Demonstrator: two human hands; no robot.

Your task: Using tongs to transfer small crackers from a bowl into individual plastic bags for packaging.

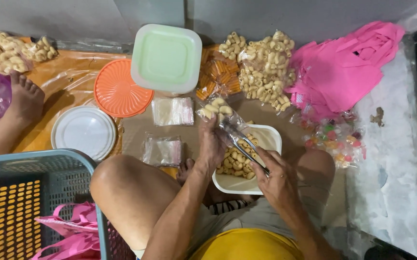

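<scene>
- Head view: left hand [212,144] grips a small clear bag [218,111], already part-filled with curled snacks.
- Right hand [277,180] clamps metal tongs [241,142] at its mouth.
- White tub [270,139] between the knees holds plenty more.
- Empty bags [173,111] wait on the floor.

One camera is riding on the person's head and looking almost straight down — the lap and bent knee [131,192] are filling the lower frame, the floor spreading above. It is sitting close, at arm's length over the white tub [266,139]. The wall base is running along the top edge — no second view is sharing the scene.
</scene>
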